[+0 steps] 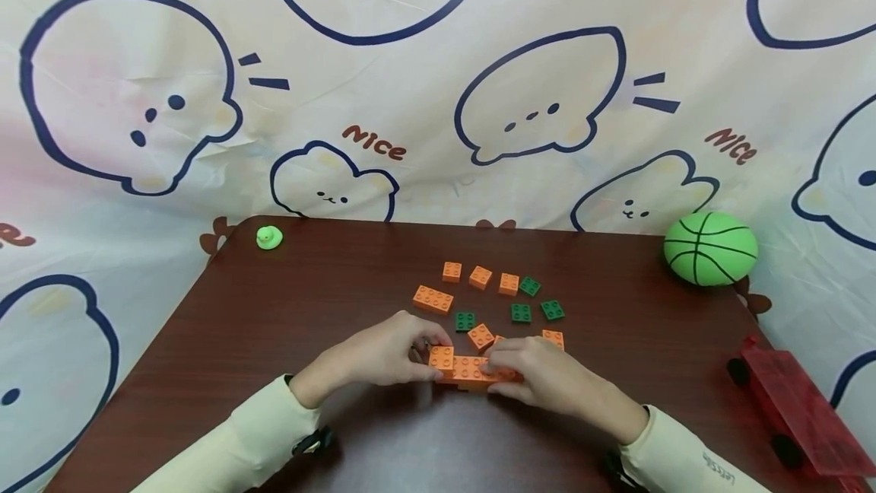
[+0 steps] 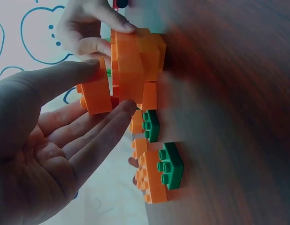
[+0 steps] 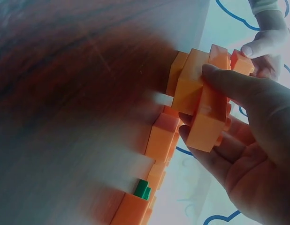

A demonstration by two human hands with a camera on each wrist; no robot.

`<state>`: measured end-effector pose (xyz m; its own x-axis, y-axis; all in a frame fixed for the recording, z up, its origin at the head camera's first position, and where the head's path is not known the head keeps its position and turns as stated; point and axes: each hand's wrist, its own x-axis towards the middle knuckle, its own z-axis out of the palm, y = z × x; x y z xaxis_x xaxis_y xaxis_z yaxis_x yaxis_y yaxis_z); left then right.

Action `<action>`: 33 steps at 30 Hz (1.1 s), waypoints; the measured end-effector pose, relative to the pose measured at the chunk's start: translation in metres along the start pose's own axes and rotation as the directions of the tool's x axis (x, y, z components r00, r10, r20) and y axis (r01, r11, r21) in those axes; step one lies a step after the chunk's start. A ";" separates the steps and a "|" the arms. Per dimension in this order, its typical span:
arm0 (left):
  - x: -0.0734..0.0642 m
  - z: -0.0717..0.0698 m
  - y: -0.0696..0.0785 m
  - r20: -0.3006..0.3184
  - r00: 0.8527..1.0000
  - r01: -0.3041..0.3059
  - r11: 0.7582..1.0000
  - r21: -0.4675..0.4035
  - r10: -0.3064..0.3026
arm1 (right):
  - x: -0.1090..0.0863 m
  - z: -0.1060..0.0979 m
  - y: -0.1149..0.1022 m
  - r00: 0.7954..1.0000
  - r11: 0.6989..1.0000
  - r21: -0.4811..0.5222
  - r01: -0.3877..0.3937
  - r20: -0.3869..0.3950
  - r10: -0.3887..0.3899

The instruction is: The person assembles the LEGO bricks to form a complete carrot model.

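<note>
Between my two hands is a stack of joined orange building bricks [image 1: 468,370], several studs long. My left hand [image 1: 393,348] pinches a small square orange brick [image 2: 97,93] between thumb and fingers, over the left end of the stack. In the left wrist view a narrow gap shows between this brick and the stack's studs. With thumb in front and fingers behind, my right hand [image 1: 541,371] grips the stack's right end. The right wrist view shows stacked layers of orange bricks [image 3: 191,79] beside that thumb, overlapping one another.
Behind the hands lie loose small orange bricks [image 1: 480,277], a longer orange brick [image 1: 433,300] and several flat green bricks [image 1: 521,313]. A green duck [image 1: 269,237] sits at the back left, a green ball [image 1: 710,248] at the back right. A red toy vehicle [image 1: 797,402] stands right.
</note>
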<state>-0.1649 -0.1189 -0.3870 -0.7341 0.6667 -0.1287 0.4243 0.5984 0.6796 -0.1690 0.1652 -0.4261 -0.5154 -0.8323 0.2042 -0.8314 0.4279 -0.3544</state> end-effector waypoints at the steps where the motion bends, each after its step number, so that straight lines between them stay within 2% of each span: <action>1: 0.001 0.001 0.000 0.001 1.000 0.004 1.000 0.001 -0.004 | 0.000 0.000 0.001 1.000 1.000 0.002 -0.002 0.004 0.002; 8: 0.009 0.007 0.001 -0.017 1.000 0.000 1.000 -0.015 0.000 | -0.001 -0.001 0.003 1.000 1.000 -0.010 -0.016 -0.005 0.016; 13: 0.005 0.013 -0.003 -0.012 1.000 0.011 0.999 -0.047 -0.012 | -0.002 0.002 0.002 1.000 1.000 0.006 -0.022 -0.002 0.022; 18: 0.004 0.015 -0.009 -0.030 1.000 0.000 0.998 -0.067 -0.002 | -0.001 0.002 -0.001 0.999 1.000 0.005 -0.014 -0.031 0.014; 21: 0.005 0.020 -0.011 -0.057 0.998 0.009 0.994 -0.106 -0.015 | -0.001 0.004 0.001 0.999 1.000 0.017 -0.011 -0.039 0.012; 24: 0.005 0.024 -0.012 -0.074 0.996 0.039 0.984 -0.173 -0.053 | -0.002 0.006 0.002 0.999 0.999 0.040 -0.015 -0.033 0.016; 26: 0.006 0.027 -0.013 -0.061 0.994 0.068 0.962 -0.265 -0.087 | -0.002 0.007 0.002 0.999 0.999 0.053 -0.013 -0.030 0.015; 27: 0.007 0.027 -0.014 -0.047 0.993 0.089 0.943 -0.322 -0.110 | -0.002 0.007 0.003 0.999 0.999 0.050 -0.009 -0.033 0.011; 31: 0.011 0.028 -0.015 0.019 0.982 0.170 0.829 -0.532 -0.190 | -0.002 0.006 0.004 0.999 0.999 0.047 -0.002 -0.033 0.004; 33: 0.013 0.028 -0.015 0.047 0.977 0.197 0.789 -0.583 -0.209 | -0.002 0.004 0.005 0.999 0.999 0.045 -0.002 -0.032 0.004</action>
<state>-0.1658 -0.1072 -0.4195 -0.7808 0.5471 -0.3016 -0.1188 0.3441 0.9314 -0.1708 0.1674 -0.4322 -0.5248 -0.8191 0.2316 -0.8201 0.4137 -0.3953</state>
